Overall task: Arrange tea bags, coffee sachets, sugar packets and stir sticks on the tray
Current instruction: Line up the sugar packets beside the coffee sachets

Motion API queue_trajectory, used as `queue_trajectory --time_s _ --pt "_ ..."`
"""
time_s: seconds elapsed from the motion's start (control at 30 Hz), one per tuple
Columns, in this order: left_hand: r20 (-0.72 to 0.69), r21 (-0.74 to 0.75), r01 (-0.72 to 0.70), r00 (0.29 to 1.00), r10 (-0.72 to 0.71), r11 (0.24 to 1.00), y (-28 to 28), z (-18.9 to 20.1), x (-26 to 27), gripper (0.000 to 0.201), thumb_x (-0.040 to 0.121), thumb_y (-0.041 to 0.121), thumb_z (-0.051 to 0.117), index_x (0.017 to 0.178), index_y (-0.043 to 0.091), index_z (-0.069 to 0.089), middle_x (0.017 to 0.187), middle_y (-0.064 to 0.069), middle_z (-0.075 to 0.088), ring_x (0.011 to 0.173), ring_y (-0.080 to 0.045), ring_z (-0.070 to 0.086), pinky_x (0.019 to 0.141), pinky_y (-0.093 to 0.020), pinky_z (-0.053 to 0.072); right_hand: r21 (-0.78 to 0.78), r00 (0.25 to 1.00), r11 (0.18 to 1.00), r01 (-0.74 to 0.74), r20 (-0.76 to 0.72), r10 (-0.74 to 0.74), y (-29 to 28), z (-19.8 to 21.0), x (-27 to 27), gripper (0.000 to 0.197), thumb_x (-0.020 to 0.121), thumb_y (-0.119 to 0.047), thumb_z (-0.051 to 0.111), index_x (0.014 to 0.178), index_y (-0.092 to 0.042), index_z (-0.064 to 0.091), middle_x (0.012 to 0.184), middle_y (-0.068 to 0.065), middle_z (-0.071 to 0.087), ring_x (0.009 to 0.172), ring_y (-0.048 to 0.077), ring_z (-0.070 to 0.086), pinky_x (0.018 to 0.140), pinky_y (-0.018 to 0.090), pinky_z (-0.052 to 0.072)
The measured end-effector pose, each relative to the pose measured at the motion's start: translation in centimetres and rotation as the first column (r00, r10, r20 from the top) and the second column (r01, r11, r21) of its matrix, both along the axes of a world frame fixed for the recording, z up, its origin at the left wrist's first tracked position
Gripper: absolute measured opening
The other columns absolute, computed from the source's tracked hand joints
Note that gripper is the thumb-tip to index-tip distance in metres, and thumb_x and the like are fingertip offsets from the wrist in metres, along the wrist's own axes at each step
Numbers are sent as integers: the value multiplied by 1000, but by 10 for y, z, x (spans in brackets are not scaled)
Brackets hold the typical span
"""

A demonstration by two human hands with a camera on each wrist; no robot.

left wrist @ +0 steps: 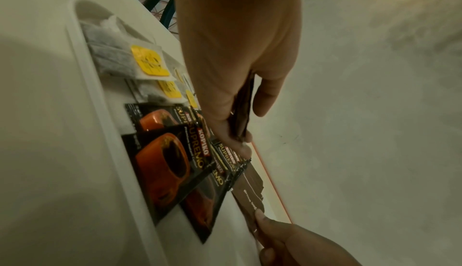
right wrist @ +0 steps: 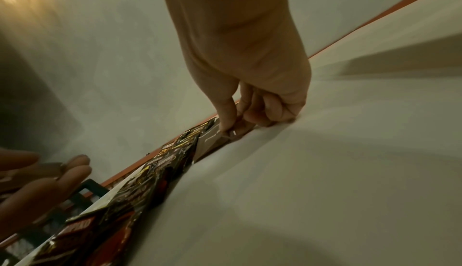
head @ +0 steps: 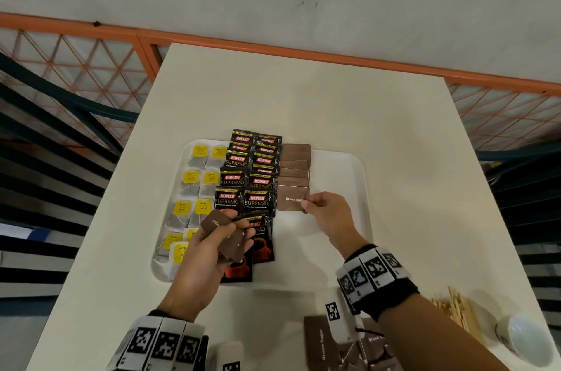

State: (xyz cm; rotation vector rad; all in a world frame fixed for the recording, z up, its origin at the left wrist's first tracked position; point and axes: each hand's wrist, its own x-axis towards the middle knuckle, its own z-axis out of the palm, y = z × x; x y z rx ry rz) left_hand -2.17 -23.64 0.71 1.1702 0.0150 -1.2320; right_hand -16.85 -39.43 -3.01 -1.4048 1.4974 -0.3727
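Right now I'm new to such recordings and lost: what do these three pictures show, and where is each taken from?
There is no machine here: a person works with bare hands, wearing wristbands with black-and-white square markers. The big picture comes from a camera on the head, looking down at a cream table. The two dim ones come from cameras on each wrist, looking along the fingers. On a white plastic tray lie paper tea bags with yellow tags, black coffee sachets and a column of brown sugar packets. The right hand pinches the nearest brown packet of that column by its edge; the left hand holds a few spare brown packets. Pale wooden stir sticks and a white cup sit off the tray, on the table.
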Motion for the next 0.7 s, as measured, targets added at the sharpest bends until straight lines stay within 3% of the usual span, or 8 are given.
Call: queue_trajectory --time_s 0.1,0.23,0.33,0.43,0.57,0.7 --pt "-43 -20 10 999 -11 1000 -1 2 -1 22 91 0 42 105 5 58 89 -18 68 80 -29 70 69 -34 60 -41 1000 999 -2 -30 1 1 -2 3 10 80 -19 69 85 -12 65 95 7 71 91 19 63 71 19 41" --pt "-109 -59 27 994 -33 998 -3 5 -5 28 91 3 35 109 4 56 95 -21 70 84 -33 70 75 -38 58 -61 999 998 3 -52 -6 5 -1 4 18 81 -20 69 93 -13 59 95 5 67 89 18 60 65 15 41" --pt "-105 -88 52 993 -61 995 -5 7 -7 32 92 2 35 117 5 55 107 -21 69 92 -34 69 81 -39 56 -101 996 995 5 -93 -15 8 3 3 26 81 -25 69 97 -17 50 96 6 58 86 18 56 68 21 40" --pt "-80 -105 74 993 -83 992 -6 8 -8 34 93 0 39 122 9 54 113 -18 67 97 -33 67 80 -36 57 -150 995 985 -81 -64 72 19 19 4 17 87 -30 60 98 -18 54 82 -6 55 77 11 52 62 16 38" --pt "12 -118 86 996 -85 989 -6 9 -11 37 86 0 50 117 17 58 105 -10 72 94 -26 69 78 -32 58 -74 943 946 -317 87 322 42 45 6 23 92 -38 51 103 -20 60 83 -14 57 76 2 51 69 14 38" --pt "96 -57 115 989 -109 992 -6 8 -16 28 85 -2 54 107 13 61 85 -1 75 79 -19 71 66 -27 59 -59 888 912 -407 207 410 55 57 6 20 89 -32 58 106 -24 63 89 -16 60 80 3 55 70 12 43"
